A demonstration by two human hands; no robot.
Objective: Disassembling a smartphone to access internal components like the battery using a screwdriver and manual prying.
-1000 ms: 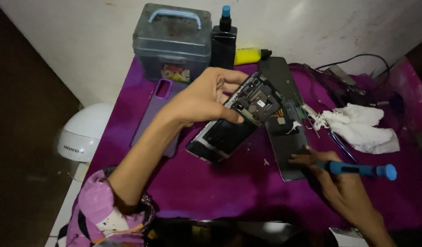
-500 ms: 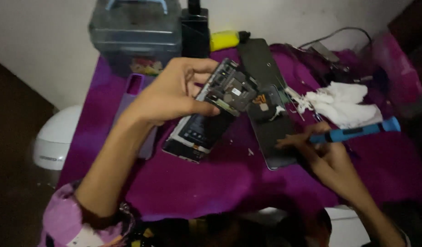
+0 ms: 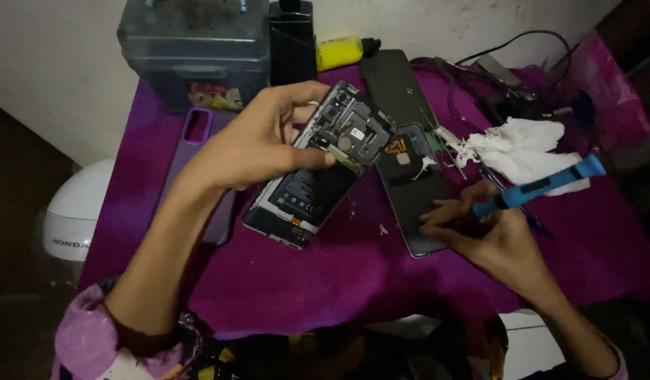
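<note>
From the head view I count one opened phone (image 3: 318, 176), one detached back cover (image 3: 413, 190), one purple case (image 3: 194, 141) and one blue screwdriver (image 3: 536, 186) on the purple-clothed bench (image 3: 325, 274). The left hand (image 3: 258, 144) has its fingers closed around the phone, just left of the cover, long axis slanting from lower left to upper right, camera end uppermost. The right hand (image 3: 490, 236) grips the screwdriver, fingertips pressing the cover's lower right edge.

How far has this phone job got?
The back cover is already off and lies on the purple cloth. The left hand holds the opened phone, battery and boards bare. The right hand grips a blue screwdriver and rests on the cover. The phone remains open, not yet reassembled.
</note>
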